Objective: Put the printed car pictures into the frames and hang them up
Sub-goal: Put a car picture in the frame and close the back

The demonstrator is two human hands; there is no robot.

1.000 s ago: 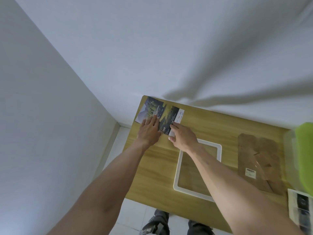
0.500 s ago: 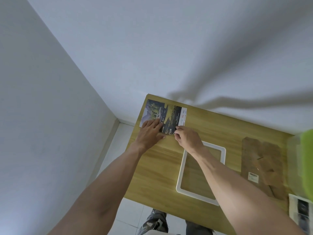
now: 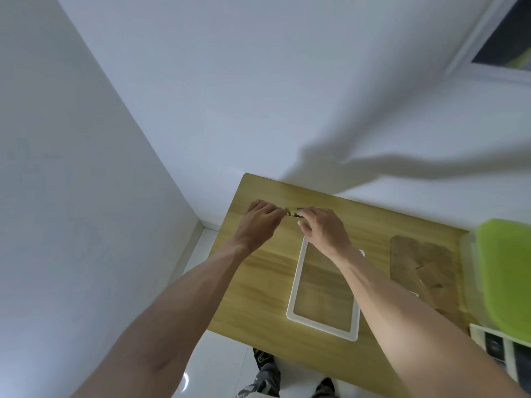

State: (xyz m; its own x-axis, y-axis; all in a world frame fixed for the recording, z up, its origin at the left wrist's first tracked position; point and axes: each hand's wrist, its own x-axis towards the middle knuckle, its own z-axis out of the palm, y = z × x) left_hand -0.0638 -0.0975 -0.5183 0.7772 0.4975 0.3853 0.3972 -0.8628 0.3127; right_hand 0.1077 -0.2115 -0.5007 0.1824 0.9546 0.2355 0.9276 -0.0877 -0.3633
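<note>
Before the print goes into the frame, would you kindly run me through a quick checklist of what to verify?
1. Both hands hold the print: ok, left hand and right hand pinch it, edge-on.
2. Print undamaged and flat: cannot tell, almost hidden between the hands.
3. Frame lies flat on the table: ok.
4. Frame opening free: not ok, the right forearm crosses it.
5. Backing board within reach: ok, right of the frame.

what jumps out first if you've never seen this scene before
Two bare arms reach over a wooden table, the left hand and right hand pinching a barely visible printed picture between them near its far edge. A white frame lies under the right forearm; a lime-green lid glows far right.
</note>
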